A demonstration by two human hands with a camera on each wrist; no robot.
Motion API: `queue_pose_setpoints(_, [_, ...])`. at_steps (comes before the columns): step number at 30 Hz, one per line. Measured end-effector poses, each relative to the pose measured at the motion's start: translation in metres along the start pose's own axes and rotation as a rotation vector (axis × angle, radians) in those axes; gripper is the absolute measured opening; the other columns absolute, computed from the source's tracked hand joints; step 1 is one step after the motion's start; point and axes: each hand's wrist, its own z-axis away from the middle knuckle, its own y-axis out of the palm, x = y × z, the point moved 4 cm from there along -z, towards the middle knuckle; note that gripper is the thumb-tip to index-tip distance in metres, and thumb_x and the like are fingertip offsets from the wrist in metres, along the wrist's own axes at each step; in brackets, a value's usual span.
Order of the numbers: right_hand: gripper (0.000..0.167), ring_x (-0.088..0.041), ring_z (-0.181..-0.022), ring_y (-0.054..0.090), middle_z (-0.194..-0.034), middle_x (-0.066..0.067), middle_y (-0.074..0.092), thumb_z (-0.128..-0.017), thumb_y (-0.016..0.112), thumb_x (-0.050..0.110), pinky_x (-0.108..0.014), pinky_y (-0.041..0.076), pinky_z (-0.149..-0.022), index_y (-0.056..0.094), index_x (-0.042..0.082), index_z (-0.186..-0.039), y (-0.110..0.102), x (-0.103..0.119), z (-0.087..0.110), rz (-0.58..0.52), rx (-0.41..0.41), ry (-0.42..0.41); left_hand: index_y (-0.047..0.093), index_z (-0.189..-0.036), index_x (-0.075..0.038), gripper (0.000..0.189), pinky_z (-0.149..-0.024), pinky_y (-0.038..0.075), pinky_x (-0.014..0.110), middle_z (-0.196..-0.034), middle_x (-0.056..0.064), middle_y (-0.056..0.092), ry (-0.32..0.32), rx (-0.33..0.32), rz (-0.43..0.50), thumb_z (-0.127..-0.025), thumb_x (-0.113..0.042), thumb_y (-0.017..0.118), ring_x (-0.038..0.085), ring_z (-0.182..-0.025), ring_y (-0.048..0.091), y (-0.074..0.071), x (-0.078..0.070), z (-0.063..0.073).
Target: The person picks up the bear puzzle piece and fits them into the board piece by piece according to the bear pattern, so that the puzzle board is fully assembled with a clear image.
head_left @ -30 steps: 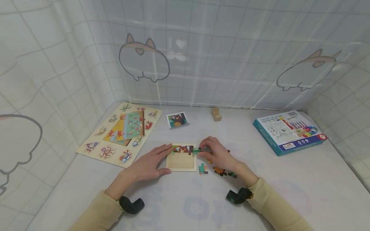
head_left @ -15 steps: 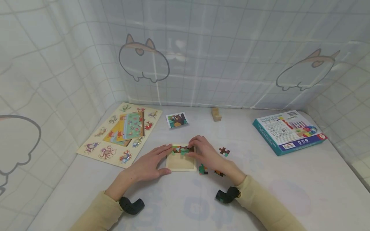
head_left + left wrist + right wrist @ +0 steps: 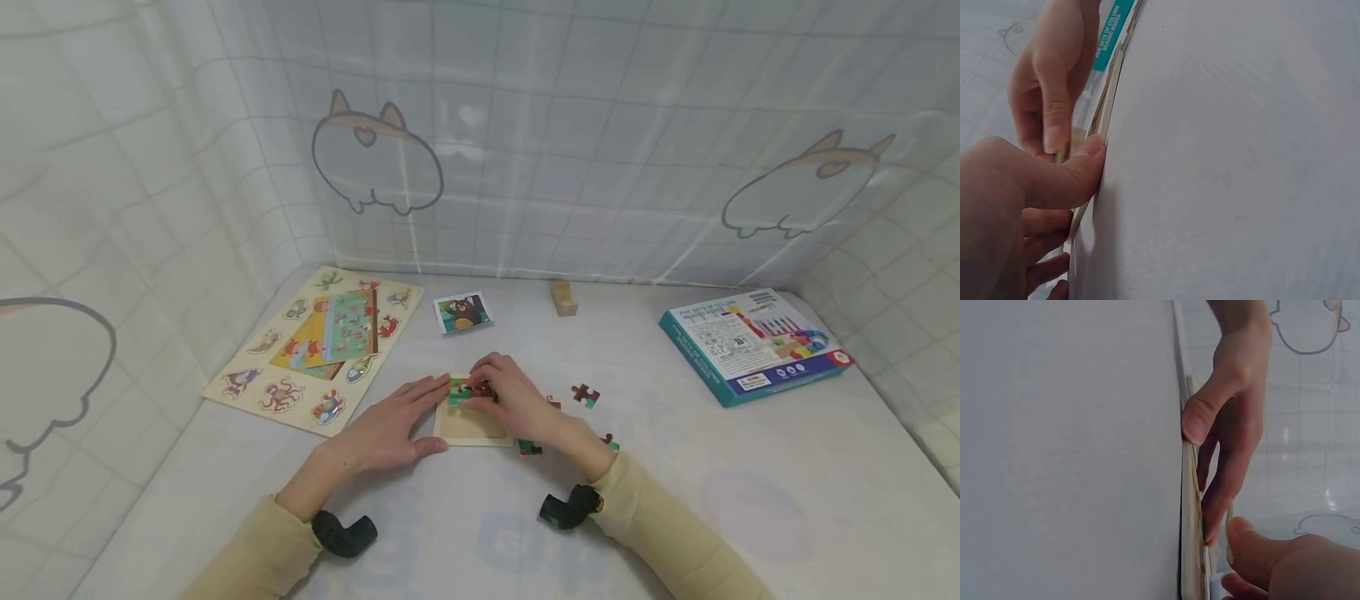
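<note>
My left hand (image 3: 390, 425) rests along the left side of a shallow wooden puzzle tray (image 3: 472, 432), its fingers stretched out at the far corner and the thumb at the near one. In the left wrist view that thumb presses on the tray's edge. Over the tray's top row my right hand (image 3: 513, 404) pinches a mostly green jigsaw piece (image 3: 457, 398) between thumb and fingers. Seen from the right wrist, the piece (image 3: 1230, 551) stands on edge, a little away from the tray. The bear pieces in the top row are mostly covered by the right hand.
Several loose jigsaw pieces (image 3: 586, 395) lie right of the tray, some behind the right forearm. Behind it are a bear picture card (image 3: 462, 312) and a small wooden block (image 3: 564, 298). A sea-animal board (image 3: 247, 408) lies left, a boxed toy (image 3: 753, 343) right.
My right hand has carried the green piece leftward, from the tray's right edge to above its top-left part. More loose pieces show on the right. The left hand keeps its place on the tray.
</note>
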Motion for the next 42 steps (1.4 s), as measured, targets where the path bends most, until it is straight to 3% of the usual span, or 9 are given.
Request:
queue_pose_setpoints(4, [0.025, -0.02, -0.11, 0.049, -0.124, -0.008, 0.056, -0.095, 0.07, 0.023, -0.031, 0.049, -0.091, 0.067, 0.003, -0.111, 0.003, -0.001, 0.001, -0.01, 0.019, 0.014, 0.031, -0.158, -0.016, 0.08, -0.118, 0.032, 0.054, -0.166, -0.001, 0.025, -0.002, -0.003, 0.003, -0.093, -0.051, 0.063, 0.03, -0.152, 0.023, 0.0, 0.0, -0.001])
queue_pose_setpoints(13, [0.023, -0.025, -0.114, 0.048, -0.123, -0.011, 0.055, -0.094, 0.072, 0.021, -0.038, 0.047, -0.097, 0.066, 0.003, -0.108, 0.009, 0.002, 0.002, -0.011, 0.011, -0.053, 0.03, -0.159, -0.016, 0.081, -0.119, 0.031, 0.053, -0.166, -0.001, 0.023, 0.007, -0.003, -0.006, -0.094, -0.052, 0.062, 0.03, -0.153, 0.022, 0.002, 0.0, -0.001])
queue_pose_setpoints(20, [0.024, -0.027, -0.118, 0.047, -0.126, -0.013, 0.053, -0.093, 0.073, 0.022, -0.041, 0.045, -0.102, 0.066, 0.005, -0.108, 0.013, 0.001, 0.001, -0.015, 0.017, -0.031, 0.03, -0.158, -0.016, 0.081, -0.12, 0.03, 0.054, -0.166, -0.001, 0.023, 0.003, 0.001, 0.004, -0.094, -0.052, 0.063, 0.03, -0.153, 0.022, 0.001, 0.001, -0.001])
queue_pose_setpoints(28, [0.021, -0.025, -0.115, 0.047, -0.124, -0.011, 0.054, -0.092, 0.074, 0.022, -0.039, 0.046, -0.1, 0.066, 0.007, -0.104, 0.014, 0.0, 0.002, 0.002, -0.015, -0.038, 0.031, -0.158, -0.015, 0.08, -0.12, 0.029, 0.053, -0.166, -0.001, 0.024, -0.002, 0.006, 0.025, -0.093, -0.05, 0.064, 0.03, -0.153, 0.023, 0.002, 0.0, -0.002])
queue_pose_setpoints(36, [0.02, -0.024, -0.116, 0.047, -0.125, -0.007, 0.053, -0.092, 0.074, 0.026, -0.04, 0.046, -0.1, 0.067, 0.01, -0.103, 0.018, -0.002, 0.003, -0.003, -0.014, -0.017, 0.038, -0.155, -0.012, 0.076, -0.117, 0.035, 0.052, -0.163, 0.005, 0.032, -0.025, 0.04, -0.022, -0.093, -0.049, 0.066, 0.03, -0.15, 0.031, -0.005, -0.003, 0.003])
queue_pose_setpoints(42, [0.018, -0.025, -0.115, 0.048, -0.123, -0.008, 0.054, -0.091, 0.075, 0.026, -0.04, 0.047, -0.098, 0.067, 0.012, -0.1, 0.017, -0.002, 0.003, 0.011, -0.032, -0.037, 0.039, -0.154, -0.011, 0.076, -0.116, 0.037, 0.05, -0.162, 0.006, 0.033, 0.012, 0.089, -0.02, -0.093, -0.046, 0.067, 0.028, -0.148, 0.034, -0.009, -0.009, 0.005])
